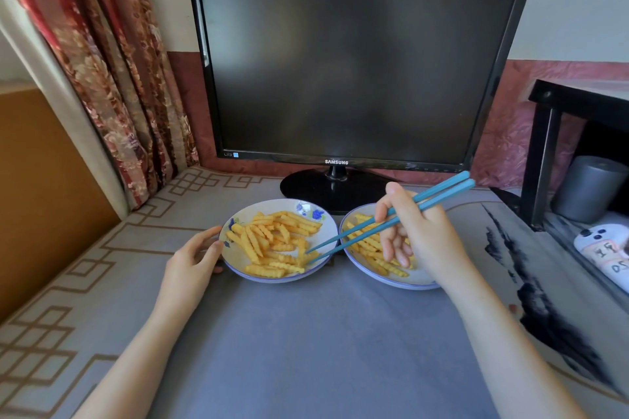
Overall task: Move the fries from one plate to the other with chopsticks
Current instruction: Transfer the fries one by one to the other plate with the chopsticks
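Observation:
Two white plates with blue rims stand side by side on the grey table. The left plate holds several crinkle-cut fries. More fries lie in the right plate, partly hidden by my right hand. That hand grips blue chopsticks, and their tips reach across into the right side of the left plate, around a fry there. My left hand holds the left plate's left rim, thumb on the edge.
A black Samsung monitor stands just behind the plates, its round base close to them. A black shelf with a grey cylinder is at the right. A floral curtain hangs at the left.

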`<state>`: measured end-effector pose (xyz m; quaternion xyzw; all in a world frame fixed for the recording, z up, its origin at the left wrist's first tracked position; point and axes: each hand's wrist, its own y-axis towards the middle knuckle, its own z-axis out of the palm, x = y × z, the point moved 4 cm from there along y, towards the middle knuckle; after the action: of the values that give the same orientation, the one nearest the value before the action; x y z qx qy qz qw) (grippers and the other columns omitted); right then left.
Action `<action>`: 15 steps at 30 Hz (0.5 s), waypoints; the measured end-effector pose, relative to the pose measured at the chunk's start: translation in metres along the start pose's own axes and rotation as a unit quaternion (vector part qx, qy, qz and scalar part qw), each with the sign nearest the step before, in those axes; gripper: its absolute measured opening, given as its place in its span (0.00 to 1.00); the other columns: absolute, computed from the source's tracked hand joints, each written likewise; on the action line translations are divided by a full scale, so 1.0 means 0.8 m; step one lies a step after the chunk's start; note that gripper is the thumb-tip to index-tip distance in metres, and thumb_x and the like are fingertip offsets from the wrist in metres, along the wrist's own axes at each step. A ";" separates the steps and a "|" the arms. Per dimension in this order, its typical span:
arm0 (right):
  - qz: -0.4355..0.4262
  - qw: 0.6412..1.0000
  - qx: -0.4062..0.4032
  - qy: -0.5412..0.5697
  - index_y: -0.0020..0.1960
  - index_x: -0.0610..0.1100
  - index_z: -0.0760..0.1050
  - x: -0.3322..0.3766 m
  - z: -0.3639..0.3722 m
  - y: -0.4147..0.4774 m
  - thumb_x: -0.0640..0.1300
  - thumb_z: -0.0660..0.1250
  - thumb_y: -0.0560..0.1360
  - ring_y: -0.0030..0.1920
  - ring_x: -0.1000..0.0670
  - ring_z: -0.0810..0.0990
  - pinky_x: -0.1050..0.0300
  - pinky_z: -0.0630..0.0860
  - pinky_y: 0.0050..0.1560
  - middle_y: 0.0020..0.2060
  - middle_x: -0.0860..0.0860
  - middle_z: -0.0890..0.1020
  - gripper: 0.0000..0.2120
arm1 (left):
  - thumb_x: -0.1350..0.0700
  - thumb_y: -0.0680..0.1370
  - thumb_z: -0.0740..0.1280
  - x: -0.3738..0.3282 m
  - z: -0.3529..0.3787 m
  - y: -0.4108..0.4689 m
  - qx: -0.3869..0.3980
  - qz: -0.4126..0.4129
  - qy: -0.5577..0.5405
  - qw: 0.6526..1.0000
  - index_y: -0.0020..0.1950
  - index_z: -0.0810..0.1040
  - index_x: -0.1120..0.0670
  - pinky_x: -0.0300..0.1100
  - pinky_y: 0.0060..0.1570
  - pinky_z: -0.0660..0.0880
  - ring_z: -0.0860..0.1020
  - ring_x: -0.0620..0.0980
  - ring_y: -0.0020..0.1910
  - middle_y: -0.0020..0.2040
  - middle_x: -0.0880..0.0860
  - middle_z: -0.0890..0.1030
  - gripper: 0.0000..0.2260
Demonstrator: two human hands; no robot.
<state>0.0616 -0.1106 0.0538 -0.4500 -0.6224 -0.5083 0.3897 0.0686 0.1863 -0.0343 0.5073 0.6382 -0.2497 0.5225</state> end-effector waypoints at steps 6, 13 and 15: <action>0.008 1.000 -0.009 0.024 0.35 0.38 0.70 -0.008 0.006 0.002 0.49 0.53 0.82 0.16 0.48 0.64 0.63 0.62 0.19 0.19 0.41 0.74 0.21 | 0.59 0.80 0.60 0.001 0.000 0.001 0.000 0.001 0.002 1.000 0.62 0.77 0.53 0.20 0.32 0.69 0.79 0.47 0.39 0.47 0.53 0.81 0.13; 0.000 0.995 -0.082 0.049 0.33 0.39 0.69 -0.004 -0.002 0.000 0.49 0.54 0.81 0.16 0.46 0.66 0.65 0.62 0.19 0.19 0.38 0.72 0.22 | 0.59 0.80 0.60 0.004 0.000 0.001 0.002 -0.003 0.000 1.000 0.62 0.77 0.52 0.20 0.32 0.70 0.79 0.47 0.39 0.47 0.52 0.81 0.12; -0.012 0.991 -0.123 0.060 0.32 0.40 0.69 0.003 -0.016 -0.001 0.49 0.54 0.81 0.16 0.47 0.66 0.64 0.62 0.20 0.20 0.38 0.73 0.22 | 0.59 0.80 0.61 0.004 0.000 0.002 0.001 -0.004 -0.003 1.000 0.62 0.77 0.52 0.20 0.32 0.69 0.80 0.48 0.39 0.46 0.52 0.82 0.12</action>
<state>0.0604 -0.1230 0.0578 -0.4556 -0.5362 -0.6116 0.3618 0.0698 0.1884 -0.0372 0.5045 0.6386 -0.2539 0.5227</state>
